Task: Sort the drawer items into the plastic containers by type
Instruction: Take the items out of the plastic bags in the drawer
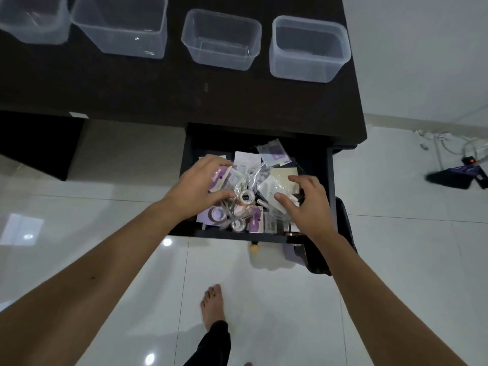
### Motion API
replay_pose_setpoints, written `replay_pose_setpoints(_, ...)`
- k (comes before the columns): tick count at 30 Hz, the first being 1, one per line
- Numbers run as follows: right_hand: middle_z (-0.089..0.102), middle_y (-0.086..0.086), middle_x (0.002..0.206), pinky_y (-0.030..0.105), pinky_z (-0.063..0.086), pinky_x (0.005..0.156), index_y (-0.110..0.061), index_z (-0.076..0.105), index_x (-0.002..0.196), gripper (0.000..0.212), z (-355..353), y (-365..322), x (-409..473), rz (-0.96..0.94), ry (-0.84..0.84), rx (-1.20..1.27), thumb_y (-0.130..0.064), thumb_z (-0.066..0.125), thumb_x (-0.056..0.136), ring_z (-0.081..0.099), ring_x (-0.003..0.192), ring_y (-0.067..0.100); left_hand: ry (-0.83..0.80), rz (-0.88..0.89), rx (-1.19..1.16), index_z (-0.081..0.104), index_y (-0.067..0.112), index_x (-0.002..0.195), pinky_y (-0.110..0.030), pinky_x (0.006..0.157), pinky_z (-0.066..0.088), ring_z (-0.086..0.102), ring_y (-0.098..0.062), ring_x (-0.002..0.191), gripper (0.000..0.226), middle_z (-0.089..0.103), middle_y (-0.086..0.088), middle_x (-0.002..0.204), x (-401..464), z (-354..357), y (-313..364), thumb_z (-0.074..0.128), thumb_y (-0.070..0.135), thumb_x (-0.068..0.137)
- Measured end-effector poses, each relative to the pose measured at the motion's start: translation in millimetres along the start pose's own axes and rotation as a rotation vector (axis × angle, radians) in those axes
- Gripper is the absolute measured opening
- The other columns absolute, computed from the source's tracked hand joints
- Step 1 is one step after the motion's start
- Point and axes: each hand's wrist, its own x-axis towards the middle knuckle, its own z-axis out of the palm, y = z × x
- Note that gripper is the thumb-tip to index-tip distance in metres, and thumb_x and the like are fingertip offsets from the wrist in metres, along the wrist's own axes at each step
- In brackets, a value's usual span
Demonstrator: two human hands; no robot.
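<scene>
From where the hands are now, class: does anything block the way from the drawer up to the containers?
Nothing visible does. The drawer is open, both hands are in its pile, the containers are lidless, and the desk between is bare.

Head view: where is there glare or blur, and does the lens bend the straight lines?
Head view: bright ceiling-light glare spots on the glossy floor tiles; glints on the clear wrappers in the drawer; both hands slightly motion-blurred, left hand, right hand; wide-angle lens bows the desk edges.
</scene>
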Motion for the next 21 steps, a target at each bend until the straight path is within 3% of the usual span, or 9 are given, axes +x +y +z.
replay_pose_setpoints(3, 0.053, 0.003, 0.144, 0.041, 0.041, 0.111, -0.019, 0.055, 0.146, 0.071, 7, 12, 21, 0.057, -0.095, -0.099, -0.051, 0.077, 0.087, 0.044, 0.133, 0.028, -0.117, -0.066, 0.089, 0.037, 0.012, 0.158, -0.043, 0.129, 0.025, 0.023, -0.024, 0.158, 0.083, 0.033, -0.008, 0.166, 25, 8, -14, 0.082, 0.017, 0.089)
replay_pose_setpoints(5, 0.057, 0.004, 0.141, 0.041, 0.04, 0.11, -0.018, 0.052, 0.149, 0.076, 12, 17, 29, 0.067, -0.111, -0.122, -0.05, 0.079, 0.086, 0.044, 0.131, 0.029, -0.172, -0.087, 0.152, 0.025, 0.008, 0.163, -0.035, 0.131, 0.01, 0.004, -0.022, 0.163, 0.087, 0.019, -0.009, 0.173, 35, 11, -23, 0.076, 0.005, 0.092)
replay_pose_setpoints(7, 0.063, 0.001, 0.13, 0.035, 0.038, 0.103, -0.018, 0.052, 0.149, 0.077, 16, 20, 35, 0.092, -0.108, -0.118, -0.046, 0.083, 0.084, 0.045, 0.124, 0.027, -0.207, -0.085, 0.197, 0.017, 0.01, 0.165, -0.034, 0.131, 0.007, 0.0, -0.02, 0.163, 0.088, 0.014, -0.008, 0.175, 43, 15, -27, 0.069, -0.002, 0.094)
replay_pose_setpoints(11, 0.068, -0.002, 0.103, 0.035, 0.041, 0.096, -0.016, 0.06, 0.142, 0.069, 19, 26, 41, 0.121, -0.119, -0.082, -0.033, 0.087, 0.082, 0.048, 0.109, 0.024, -0.223, -0.169, 0.21, 0.013, 0.018, 0.167, -0.042, 0.13, 0.019, 0.013, -0.027, 0.162, 0.093, 0.016, -0.013, 0.173, 54, 20, -27, 0.07, 0.005, 0.095)
replay_pose_setpoints(15, 0.07, -0.001, 0.089, 0.037, 0.048, 0.091, -0.018, 0.079, 0.11, 0.028, 13, 30, 44, 0.112, -0.134, -0.042, -0.027, 0.086, 0.084, 0.059, 0.095, 0.024, -0.181, -0.153, 0.209, 0.029, 0.015, 0.163, -0.041, 0.12, 0.033, 0.033, -0.028, 0.149, 0.085, 0.044, -0.011, 0.154, 59, 22, -28, 0.075, 0.007, 0.091)
replay_pose_setpoints(18, 0.064, -0.007, 0.097, 0.038, 0.054, 0.095, -0.022, 0.08, 0.094, 0.008, 10, 33, 42, 0.088, -0.132, 0.027, -0.028, 0.082, 0.088, 0.062, 0.099, 0.019, -0.197, -0.142, 0.2, 0.053, 0.018, 0.148, -0.04, 0.111, 0.041, 0.045, -0.027, 0.136, 0.062, 0.052, -0.008, 0.136, 60, 22, -32, 0.076, 0.01, 0.092)
replay_pose_setpoints(21, 0.056, -0.003, 0.121, 0.01, 0.04, 0.099, -0.018, 0.079, 0.089, 0.007, 9, 34, 39, 0.077, -0.088, 0.03, -0.024, 0.082, 0.089, 0.053, 0.123, 0.02, -0.23, -0.151, 0.176, 0.065, 0.022, 0.132, -0.038, 0.102, 0.049, 0.056, -0.023, 0.117, 0.044, 0.048, 0.003, 0.118, 60, 23, -34, 0.078, 0.014, 0.091)
